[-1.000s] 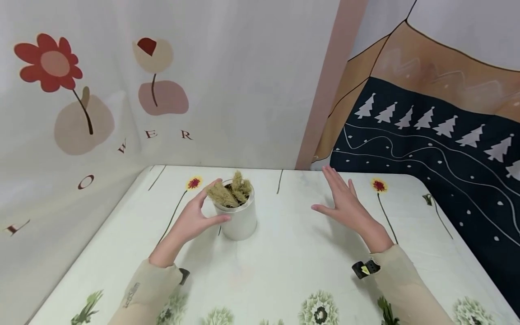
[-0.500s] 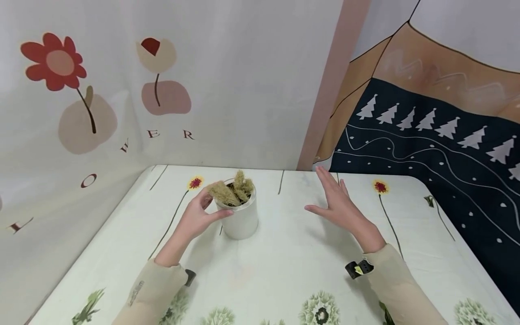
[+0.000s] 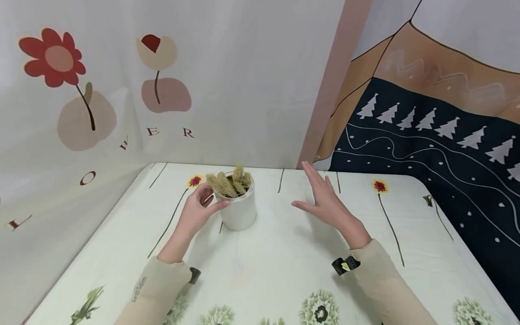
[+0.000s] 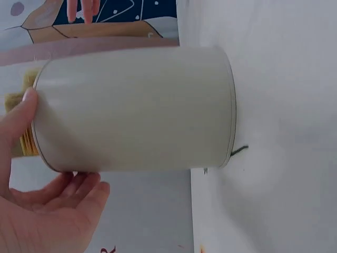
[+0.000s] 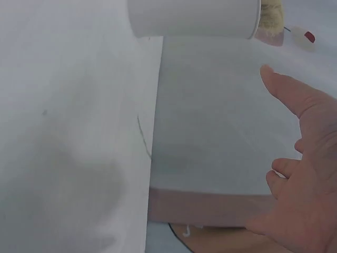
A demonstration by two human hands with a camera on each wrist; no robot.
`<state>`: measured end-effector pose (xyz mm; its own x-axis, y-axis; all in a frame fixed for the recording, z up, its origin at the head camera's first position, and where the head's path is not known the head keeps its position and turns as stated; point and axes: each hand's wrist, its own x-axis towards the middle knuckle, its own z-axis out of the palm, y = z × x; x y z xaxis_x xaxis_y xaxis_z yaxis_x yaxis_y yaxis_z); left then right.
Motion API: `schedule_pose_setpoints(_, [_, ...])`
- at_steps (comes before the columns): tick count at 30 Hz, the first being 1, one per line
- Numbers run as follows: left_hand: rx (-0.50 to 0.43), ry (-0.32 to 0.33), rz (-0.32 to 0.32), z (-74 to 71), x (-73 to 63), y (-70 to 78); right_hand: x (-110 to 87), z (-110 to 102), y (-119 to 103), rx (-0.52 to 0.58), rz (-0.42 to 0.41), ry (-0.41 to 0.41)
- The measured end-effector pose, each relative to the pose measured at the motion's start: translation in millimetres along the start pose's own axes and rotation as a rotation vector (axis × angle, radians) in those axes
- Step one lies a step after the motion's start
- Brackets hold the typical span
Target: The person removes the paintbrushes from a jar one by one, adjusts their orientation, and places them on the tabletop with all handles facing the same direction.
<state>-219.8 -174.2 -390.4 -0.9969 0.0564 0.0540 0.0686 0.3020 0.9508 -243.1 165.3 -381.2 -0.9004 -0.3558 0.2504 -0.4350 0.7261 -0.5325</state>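
Observation:
A white cylindrical can (image 3: pixel 237 214) stands on the table, left of centre in the head view. Fuzzy beige tufts, like dried grass heads (image 3: pixel 221 184), stick up out of its mouth. My left hand (image 3: pixel 199 210) holds the can by its upper left side. In the left wrist view the thumb lies at the rim and the curled fingers are against the can's side (image 4: pixel 137 108). To the right, my right hand (image 3: pixel 325 205) hovers over the table with fingers extended and thumb spread, apart from the can. Whether the can's base touches the table is unclear.
A white tablecloth (image 3: pixel 268 257) printed with flowers covers the table. Behind it hangs a pale curtain (image 3: pixel 243 90) with flower prints and letters. On the right hangs a dark blue cloth (image 3: pixel 430 149) with white trees. Black straps (image 3: pixel 345 265) show at the wrists.
My right hand has moved left, towards the can. The left fingers have curled more closely against the can's side. The can has shifted slightly upward in the head view.

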Motion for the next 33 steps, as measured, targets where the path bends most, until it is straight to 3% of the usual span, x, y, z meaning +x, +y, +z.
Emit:
schedule_pose_setpoints(4, [-0.04,0.078,-0.031,7.4,-7.5,1.9,4.3,4.3,-14.6,0.04,-0.02,0.024])
schedule_pose_setpoints(9, [-0.068,0.157,-0.017,14.9,-13.9,2.5,11.1,10.3,-42.1,0.071,-0.059,0.062])
schedule_pose_setpoints(17, [-0.1,0.21,0.012,25.8,-17.9,2.4,25.0,28.7,-90.4,0.137,-0.281,0.221])
schedule_pose_setpoints(24, [-0.112,0.241,0.051,36.4,-17.8,3.6,43.7,51.3,-129.4,0.106,-0.435,0.254])
schedule_pose_setpoints(28, [-0.131,0.263,0.058,40.4,-16.5,3.0,52.9,61.7,-142.5,-0.001,-0.438,0.264])
schedule_pose_setpoints(33, [-0.134,0.265,0.051,42.4,-16.1,3.6,64.7,67.5,-149.5,-0.12,-0.367,0.283])
